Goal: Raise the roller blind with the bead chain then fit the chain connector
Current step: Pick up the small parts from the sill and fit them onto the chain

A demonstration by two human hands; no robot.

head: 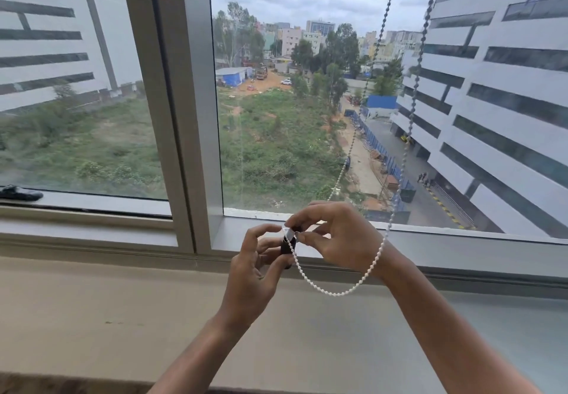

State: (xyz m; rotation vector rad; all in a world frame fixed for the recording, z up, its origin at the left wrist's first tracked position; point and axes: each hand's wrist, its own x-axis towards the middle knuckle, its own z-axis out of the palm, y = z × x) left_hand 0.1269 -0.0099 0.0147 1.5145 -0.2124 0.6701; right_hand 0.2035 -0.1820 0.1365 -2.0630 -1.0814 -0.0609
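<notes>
A white bead chain (344, 291) hangs in two strands from above on the right and loops below my hands in front of the window. My right hand (338, 240) pinches a small white chain connector (289, 233) at the chain's end with thumb and forefinger. My left hand (255, 273) grips a small black piece (287, 247) just under the connector, its fingers curled around it. Both hands meet above the sill. The roller blind itself is out of view above.
A grey window mullion (181, 116) stands left of my hands. The beige sill (107, 301) runs wide below. A dark window handle (20, 193) lies on the left frame. Buildings and a green plot show through the glass.
</notes>
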